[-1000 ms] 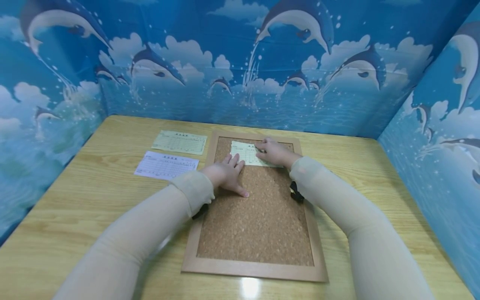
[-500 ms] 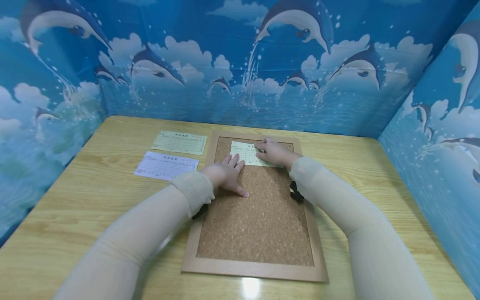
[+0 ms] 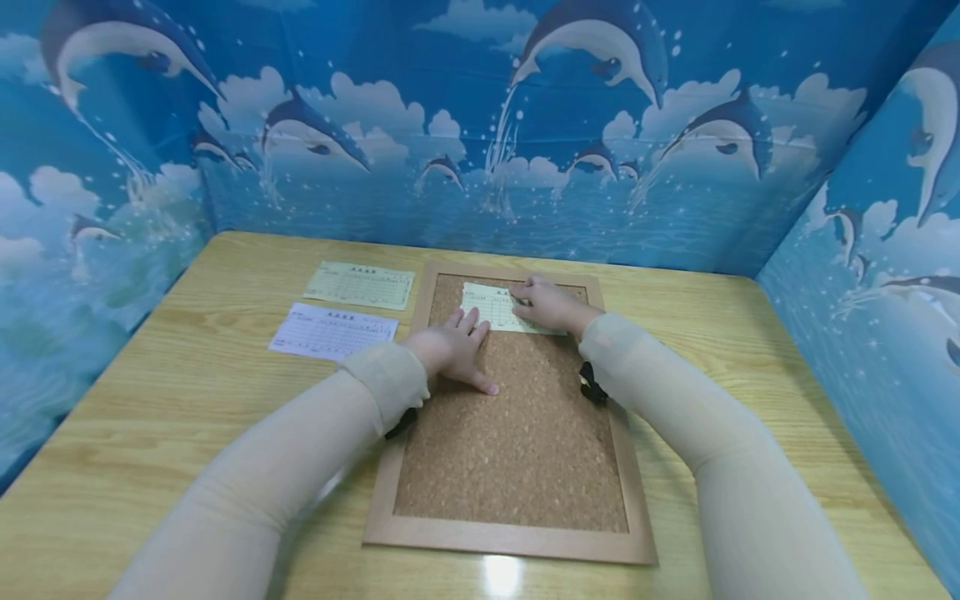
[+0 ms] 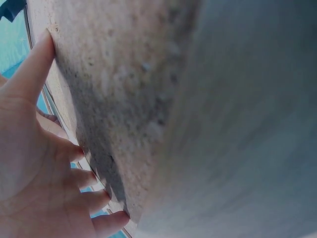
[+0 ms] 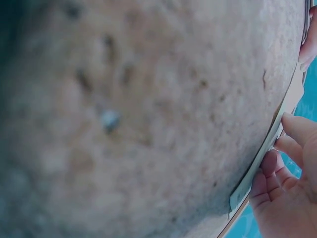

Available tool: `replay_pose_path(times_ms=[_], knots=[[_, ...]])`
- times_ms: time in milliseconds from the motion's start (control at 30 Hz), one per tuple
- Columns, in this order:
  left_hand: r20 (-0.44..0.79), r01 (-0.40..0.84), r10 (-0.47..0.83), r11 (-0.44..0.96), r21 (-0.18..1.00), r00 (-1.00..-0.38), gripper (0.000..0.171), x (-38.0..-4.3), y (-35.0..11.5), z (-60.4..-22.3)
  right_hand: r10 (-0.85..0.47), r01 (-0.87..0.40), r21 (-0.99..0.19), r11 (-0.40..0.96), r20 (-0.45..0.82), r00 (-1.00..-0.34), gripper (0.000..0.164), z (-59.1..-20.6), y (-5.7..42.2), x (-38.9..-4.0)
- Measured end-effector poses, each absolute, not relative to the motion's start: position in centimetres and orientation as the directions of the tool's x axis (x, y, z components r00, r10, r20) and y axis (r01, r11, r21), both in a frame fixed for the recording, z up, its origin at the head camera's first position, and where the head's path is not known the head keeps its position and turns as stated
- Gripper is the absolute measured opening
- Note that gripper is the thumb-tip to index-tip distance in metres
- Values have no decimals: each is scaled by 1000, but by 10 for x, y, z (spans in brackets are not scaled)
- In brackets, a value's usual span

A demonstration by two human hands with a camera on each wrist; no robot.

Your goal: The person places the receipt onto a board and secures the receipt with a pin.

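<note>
A pale green printed form (image 3: pixel 489 302) lies near the top of a framed cork board (image 3: pixel 517 442). Its right part is hidden under my right hand (image 3: pixel 553 305), whose fingers are bent over it. In the right wrist view, fingertips of that hand (image 5: pixel 290 191) meet the slip (image 5: pixel 246 182) along its edge; I cannot tell whether something small is pinched there. My left hand (image 3: pixel 452 350) rests with fingers spread on the cork, fingertips at the form's lower left edge. In the left wrist view, the thumb and fingers of this hand (image 4: pixel 39 158) reach the cork surface (image 4: pixel 106 94).
Left of the board, another green form (image 3: pixel 360 285) and a pale violet form (image 3: pixel 333 330) lie on the wooden table (image 3: pixel 195 392). A dolphin-printed blue curtain (image 3: pixel 420 200) stands behind the table and along its sides. Both wrists wear dark straps.
</note>
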State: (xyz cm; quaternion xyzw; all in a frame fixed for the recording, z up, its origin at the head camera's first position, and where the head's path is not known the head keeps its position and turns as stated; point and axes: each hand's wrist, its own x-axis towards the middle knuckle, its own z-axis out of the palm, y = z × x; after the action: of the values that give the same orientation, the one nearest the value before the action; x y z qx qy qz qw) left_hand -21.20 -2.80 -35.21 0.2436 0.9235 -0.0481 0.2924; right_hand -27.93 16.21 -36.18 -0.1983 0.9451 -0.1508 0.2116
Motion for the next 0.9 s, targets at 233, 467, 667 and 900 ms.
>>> replay_pose_path(times_ms=[233, 467, 667, 900], knots=[[-574, 480, 415, 876, 43, -706, 116, -220, -26, -363, -431, -299, -373, 878, -348, -833, 60, -363, 165, -277], [-568, 477, 413, 878, 40, -712, 120, -225, -26, -370, -418, -278, -380, 882, -362, -833, 65, -360, 166, -273], [-557, 483, 439, 872, 76, -705, 117, -217, -26, -359, -429, -306, -346, 887, -373, -822, 60, -359, 165, -275], [-559, 476, 435, 876, 81, -706, 111, -209, -30, -348, -445, -337, -312, 888, -404, -799, 49, -351, 155, -279]])
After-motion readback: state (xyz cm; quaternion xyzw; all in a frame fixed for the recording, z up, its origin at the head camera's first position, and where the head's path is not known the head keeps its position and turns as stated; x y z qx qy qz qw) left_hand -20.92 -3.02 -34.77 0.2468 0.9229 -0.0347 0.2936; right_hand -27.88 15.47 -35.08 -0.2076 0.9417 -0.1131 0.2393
